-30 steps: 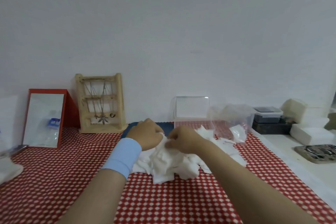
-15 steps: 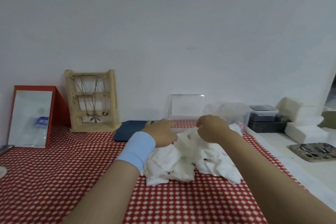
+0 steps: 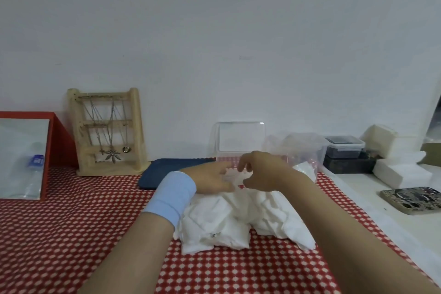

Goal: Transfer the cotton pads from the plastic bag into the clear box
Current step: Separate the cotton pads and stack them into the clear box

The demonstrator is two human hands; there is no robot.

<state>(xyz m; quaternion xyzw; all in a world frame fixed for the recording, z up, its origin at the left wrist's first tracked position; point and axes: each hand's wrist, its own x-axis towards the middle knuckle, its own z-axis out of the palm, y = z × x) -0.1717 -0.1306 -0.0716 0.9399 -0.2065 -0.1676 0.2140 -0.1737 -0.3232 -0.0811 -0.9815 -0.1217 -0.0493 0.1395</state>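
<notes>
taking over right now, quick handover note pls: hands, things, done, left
Left hand: open, fingers flat by the box, holding nothing.
Right hand: loosely curled over the box, nothing seen in it.
Box: lid up, behind the hands, inside mostly hidden.
Pads: piled on the cloth before the box; some white shows in the bag, right of it.
Done: most pads out of the bag. Left: move the pile into the box.
</notes>
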